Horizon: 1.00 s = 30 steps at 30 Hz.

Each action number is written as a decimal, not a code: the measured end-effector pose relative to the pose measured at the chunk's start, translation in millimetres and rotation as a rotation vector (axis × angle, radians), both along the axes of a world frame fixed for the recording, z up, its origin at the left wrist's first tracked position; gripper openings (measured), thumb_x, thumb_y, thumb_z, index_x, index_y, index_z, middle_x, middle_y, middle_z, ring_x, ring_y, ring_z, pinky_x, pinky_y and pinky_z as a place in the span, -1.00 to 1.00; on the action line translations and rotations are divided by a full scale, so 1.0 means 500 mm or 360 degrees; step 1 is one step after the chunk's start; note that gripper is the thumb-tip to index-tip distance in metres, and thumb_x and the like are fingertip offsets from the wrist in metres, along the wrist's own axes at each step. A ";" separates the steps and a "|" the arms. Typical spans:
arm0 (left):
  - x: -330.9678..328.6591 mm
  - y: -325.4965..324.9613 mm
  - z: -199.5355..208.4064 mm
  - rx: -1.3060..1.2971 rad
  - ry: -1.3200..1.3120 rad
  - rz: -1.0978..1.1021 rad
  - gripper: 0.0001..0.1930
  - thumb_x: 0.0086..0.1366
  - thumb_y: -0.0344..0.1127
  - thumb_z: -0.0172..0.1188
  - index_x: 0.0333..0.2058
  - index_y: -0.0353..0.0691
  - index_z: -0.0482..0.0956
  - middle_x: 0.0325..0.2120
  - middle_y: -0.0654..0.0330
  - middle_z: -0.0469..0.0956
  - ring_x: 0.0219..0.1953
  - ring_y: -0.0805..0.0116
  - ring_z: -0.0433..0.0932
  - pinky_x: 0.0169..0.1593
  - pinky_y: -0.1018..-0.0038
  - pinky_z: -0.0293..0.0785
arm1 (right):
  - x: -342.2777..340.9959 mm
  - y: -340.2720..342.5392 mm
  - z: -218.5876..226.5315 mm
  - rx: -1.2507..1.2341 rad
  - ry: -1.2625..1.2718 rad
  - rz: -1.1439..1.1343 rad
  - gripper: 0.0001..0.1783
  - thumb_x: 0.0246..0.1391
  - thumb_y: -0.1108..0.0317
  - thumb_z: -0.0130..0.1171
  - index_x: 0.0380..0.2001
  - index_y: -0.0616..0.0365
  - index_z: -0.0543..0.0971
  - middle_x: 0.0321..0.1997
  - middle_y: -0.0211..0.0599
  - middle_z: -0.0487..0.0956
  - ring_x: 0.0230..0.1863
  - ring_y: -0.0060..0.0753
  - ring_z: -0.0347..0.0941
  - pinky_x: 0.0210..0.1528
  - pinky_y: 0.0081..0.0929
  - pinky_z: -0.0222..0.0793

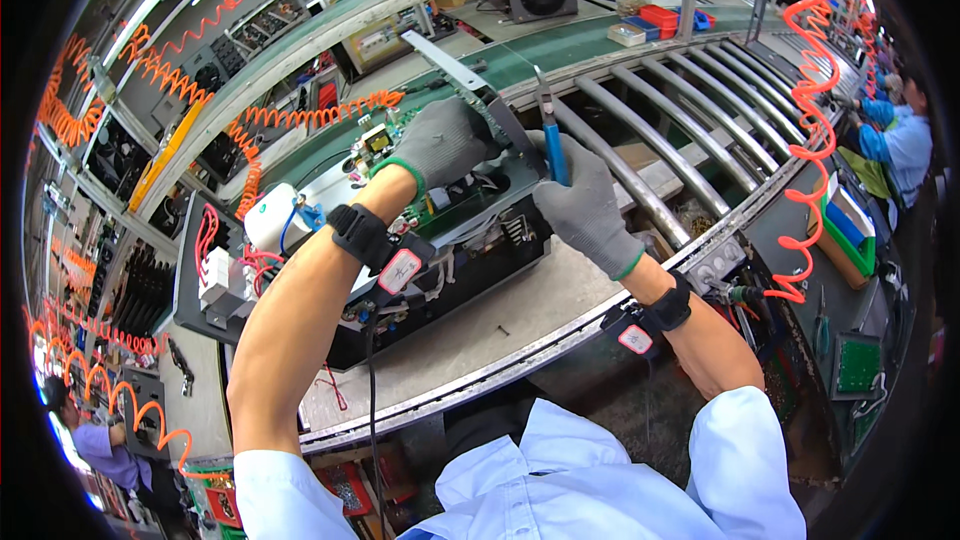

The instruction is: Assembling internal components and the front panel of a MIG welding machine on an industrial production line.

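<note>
A pair of pliers (553, 145) with blue handles stands upright in my right hand (588, 208), its slim metal jaws pointing up and away. My right hand wears a grey glove and is closed round the handles, beside the dark end panel (510, 125) of an electronic chassis (460, 285). Across the chassis reaches my left hand (445, 145), also gloved in grey, its fingers curled in against that panel; what they grip is hidden. Below the left hand lies a green circuit board (440, 215) with parts on it. A long metal strip (447, 62) juts from the panel's top.
Steel rollers (640, 130) run off to the right. A white cylinder (275, 218) and red wires sit at the chassis's left end. Orange coiled hoses (805, 140) hang on both sides. A loose screw (503, 330) lies on the bench. People work at far right and lower left.
</note>
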State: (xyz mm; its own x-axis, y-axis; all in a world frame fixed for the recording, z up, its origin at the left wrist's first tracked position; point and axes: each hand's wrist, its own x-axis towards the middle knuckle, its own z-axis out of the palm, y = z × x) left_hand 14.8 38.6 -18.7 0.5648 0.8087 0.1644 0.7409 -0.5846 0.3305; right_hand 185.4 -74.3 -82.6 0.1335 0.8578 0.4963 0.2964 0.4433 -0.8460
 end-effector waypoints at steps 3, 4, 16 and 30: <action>0.004 -0.007 0.009 -0.0106 -0.0053 0.0062 -0.77 0.15 -0.37 0.30 -0.19 -0.20 0.73 -0.34 0.06 0.71 -0.32 0.29 0.67 -0.12 0.37 0.55 | 0.003 -0.004 0.013 0.0047 -0.0140 -0.0092 -0.58 -0.03 0.35 0.15 -0.06 0.27 0.52 -0.40 0.02 0.58 -0.42 -0.08 0.56 -0.25 -0.32 0.47; 0.004 -0.012 0.012 -0.0073 -0.0062 0.0042 -0.77 0.15 -0.37 0.30 -0.19 -0.20 0.73 -0.34 0.06 0.71 -0.32 0.29 0.67 -0.12 0.37 0.55 | 0.003 -0.006 0.017 0.0054 -0.0149 -0.0086 -0.58 -0.03 0.35 0.15 -0.06 0.27 0.52 -0.40 0.02 0.58 -0.42 -0.08 0.56 -0.25 -0.32 0.47; -0.019 -0.034 0.054 -0.0357 0.0105 -0.0146 -0.62 0.14 -0.28 0.14 -0.07 -0.23 0.67 -0.25 -0.03 0.69 -0.28 0.15 0.65 -0.10 0.34 0.53 | -0.035 0.038 0.006 0.0305 -0.0743 -0.0840 -0.35 -0.17 0.21 0.46 0.01 0.09 0.43 -0.22 -0.10 0.59 -0.21 0.05 0.57 -0.16 -0.09 0.45; -0.030 -0.003 0.019 -0.0285 0.0002 -0.0228 -0.62 0.09 -0.28 0.14 -0.11 -0.23 0.67 -0.29 -0.03 0.68 -0.28 0.17 0.64 -0.11 0.33 0.53 | -0.081 0.075 -0.019 0.0314 -0.0538 -0.1067 -0.31 -0.25 0.11 0.49 -0.07 0.14 0.41 -0.31 0.01 0.59 -0.23 0.23 0.53 -0.15 0.02 0.41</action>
